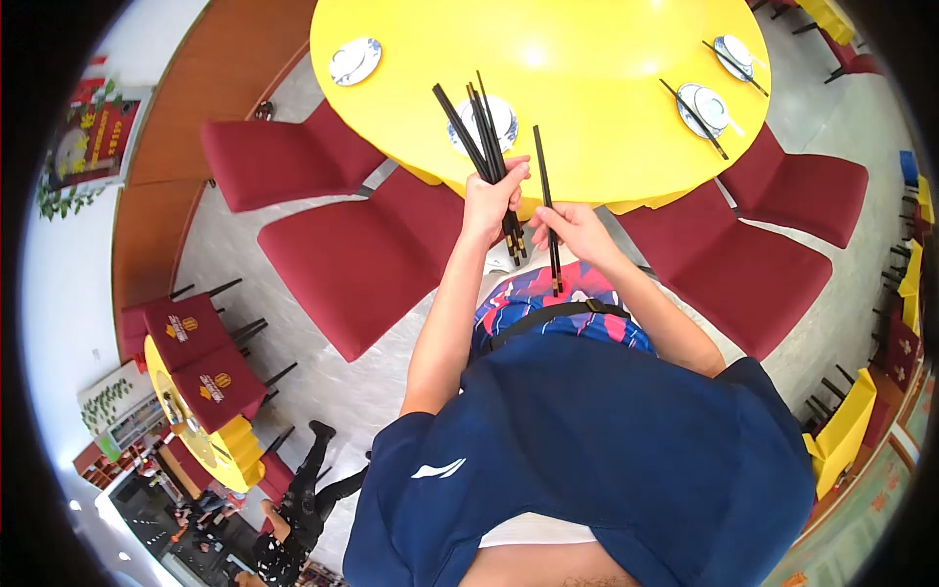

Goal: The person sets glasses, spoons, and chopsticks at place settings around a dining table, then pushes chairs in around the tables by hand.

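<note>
My left hand [489, 203] is closed around a bundle of black chopsticks [483, 127], whose far ends fan out over the table edge. Below the fist, their gold-banded ends [514, 245] point back toward me. My right hand [579, 235] pinches a separate pair of black chopsticks [544, 166], held upright just to the right of the bundle. Partly hidden behind the bundle, a blue-and-white plate [504, 122] lies on the yellow-covered round table [577, 108].
Another plate with a bowl [355, 62] sits at the table's left. On the right, two place settings [702, 110] have dark chopsticks across them. Red chairs [352, 245] flank me on both sides. Behind to the left, a person in dark clothes [303, 504] is near another yellow table [191, 430].
</note>
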Demonstrator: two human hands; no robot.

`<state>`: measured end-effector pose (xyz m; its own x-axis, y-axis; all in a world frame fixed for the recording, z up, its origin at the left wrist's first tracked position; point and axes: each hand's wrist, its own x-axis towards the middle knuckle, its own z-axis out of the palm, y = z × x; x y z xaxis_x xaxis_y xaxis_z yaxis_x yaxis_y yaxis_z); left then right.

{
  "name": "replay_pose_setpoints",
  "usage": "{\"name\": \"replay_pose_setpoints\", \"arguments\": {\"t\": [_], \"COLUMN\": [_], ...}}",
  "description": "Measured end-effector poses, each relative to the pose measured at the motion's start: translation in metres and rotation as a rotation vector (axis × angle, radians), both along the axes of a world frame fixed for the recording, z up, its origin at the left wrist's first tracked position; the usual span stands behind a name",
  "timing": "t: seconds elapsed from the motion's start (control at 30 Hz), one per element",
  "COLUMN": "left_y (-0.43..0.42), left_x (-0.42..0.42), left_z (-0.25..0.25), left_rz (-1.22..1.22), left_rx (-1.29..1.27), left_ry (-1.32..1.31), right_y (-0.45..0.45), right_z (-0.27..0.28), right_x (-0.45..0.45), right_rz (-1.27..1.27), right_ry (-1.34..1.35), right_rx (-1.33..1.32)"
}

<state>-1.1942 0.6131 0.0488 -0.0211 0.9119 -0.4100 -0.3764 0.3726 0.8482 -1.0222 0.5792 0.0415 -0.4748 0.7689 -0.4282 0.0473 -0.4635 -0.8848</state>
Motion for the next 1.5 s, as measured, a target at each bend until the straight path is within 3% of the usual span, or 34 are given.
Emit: {"name": "replay_pose_setpoints", "arguments": {"t": [0.07,0.13,0.37,0.57,0.67,0.87,1.03,1.27,1.5], "left_y": [0.009,0.014,0.029,0.087,0.132,0.201,0.23,0.25,0.262], "left_x": [0.013,0.022,0.009,-0.058,-0.095,-0.13,-0.151,-0.161,-0.157], "left_z": [0.001,0.003,-0.007,-0.024,-0.047,-0.091,-0.136,-0.185,-0.221], "left_rz": [-0.051,-0.082,-0.062,0.149,0.031,-0.134,-0.25,-0.401,-0.585], "left_rx": [-0.06,-0.099,-0.176,-0.198,-0.184,-0.163,-0.176,-0.178,0.062], "left_ry": [0.071,0.151,0.221,0.219,0.193,0.154,0.213,0.42,0.786], "right_y": [0.01,0.025,0.041,0.034,0.026,0.059,0.068,0.074,0.076], "right_z": [-0.011,0.0,-0.04,-0.053,-0.073,-0.095,-0.147,-0.18,-0.185], "right_x": [0.004,0.01,0.0,-0.024,-0.046,-0.133,-0.179,-0.205,-0.219], "right_rz": [-0.042,-0.001,0.075,0.115,0.197,-0.035,-0.186,-0.303,-0.382], "right_ry": [0.121,0.093,0.22,0.056,0.062,-0.017,0.006,-0.09,-0.103], "right_rx": [-0.014,-0.084,-0.173,-0.126,-0.202,-0.343,-0.402,-0.492,-0.547]}}
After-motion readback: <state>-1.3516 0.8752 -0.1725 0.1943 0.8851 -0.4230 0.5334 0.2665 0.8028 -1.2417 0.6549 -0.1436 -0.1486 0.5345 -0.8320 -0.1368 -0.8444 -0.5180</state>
